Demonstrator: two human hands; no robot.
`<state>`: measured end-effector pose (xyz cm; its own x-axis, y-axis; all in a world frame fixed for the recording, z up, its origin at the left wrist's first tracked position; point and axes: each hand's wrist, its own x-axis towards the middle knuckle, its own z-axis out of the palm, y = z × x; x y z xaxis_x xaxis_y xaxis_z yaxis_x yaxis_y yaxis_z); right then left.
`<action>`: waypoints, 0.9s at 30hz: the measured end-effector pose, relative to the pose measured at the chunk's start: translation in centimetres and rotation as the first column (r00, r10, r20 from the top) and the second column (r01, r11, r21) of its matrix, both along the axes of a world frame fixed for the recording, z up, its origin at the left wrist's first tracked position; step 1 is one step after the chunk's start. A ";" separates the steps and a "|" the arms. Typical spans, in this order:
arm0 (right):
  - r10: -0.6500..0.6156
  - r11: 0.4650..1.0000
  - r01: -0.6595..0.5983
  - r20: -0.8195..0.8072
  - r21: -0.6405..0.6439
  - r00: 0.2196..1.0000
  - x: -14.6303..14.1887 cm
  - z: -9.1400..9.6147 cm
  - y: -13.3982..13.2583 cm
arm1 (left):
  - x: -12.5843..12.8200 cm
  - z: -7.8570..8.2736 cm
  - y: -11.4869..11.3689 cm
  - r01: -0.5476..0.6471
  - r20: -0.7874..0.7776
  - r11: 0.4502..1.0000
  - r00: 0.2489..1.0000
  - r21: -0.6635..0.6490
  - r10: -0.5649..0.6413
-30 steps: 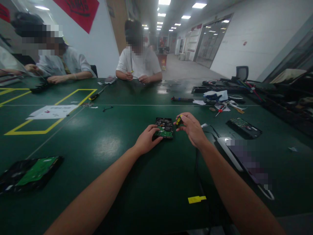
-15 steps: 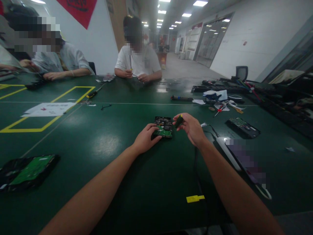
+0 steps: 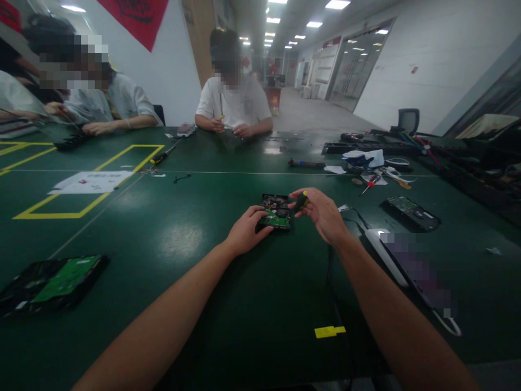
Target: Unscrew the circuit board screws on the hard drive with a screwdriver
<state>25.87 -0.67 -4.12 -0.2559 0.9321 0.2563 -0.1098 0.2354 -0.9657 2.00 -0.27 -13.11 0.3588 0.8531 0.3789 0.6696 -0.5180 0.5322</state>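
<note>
A hard drive (image 3: 275, 212) lies circuit-board side up on the green table (image 3: 183, 239) in front of me. My left hand (image 3: 246, 232) grips its near left edge, fingers curled over the green board. My right hand (image 3: 322, 214) is closed round a small black screwdriver with a yellow cap (image 3: 300, 201), which slants down to the drive's right side. Its tip is hidden where it meets the drive.
A second hard drive (image 3: 52, 282) lies at the near left, a third (image 3: 410, 212) at the right beside a white power strip (image 3: 386, 255). A yellow tag (image 3: 329, 330) lies near me. Papers (image 3: 91, 182), tools and cloths lie farther off. Two people sit across the table.
The screwdriver tilted from nearly upright to slanting down onto the drive. My left hand stays on the drive. The view shifted slightly.
</note>
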 end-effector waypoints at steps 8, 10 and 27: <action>-0.050 0.999 0.050 0.019 -0.012 0.999 0.3 -0.3 0.2 | 0.0 0.1 0.0 0.002 -0.008 1.000 1.000 -0.009 -0.002; -0.063 0.998 0.063 0.034 -0.003 0.997 0.2 -0.3 0.2 | 0.0 0.0 0.0 0.003 -0.007 1.000 1.000 -0.007 -0.003; -0.041 0.999 0.041 -0.027 -0.018 0.999 0.2 -0.5 0.2 | 0.0 0.0 0.0 0.001 -0.011 1.000 1.000 -0.002 -0.001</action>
<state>26.11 -0.50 -4.65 -0.2103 0.9460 0.2468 -0.1272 0.2238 -0.9663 1.98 -0.31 -13.09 0.3636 0.8533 0.3736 0.6749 -0.5178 0.5257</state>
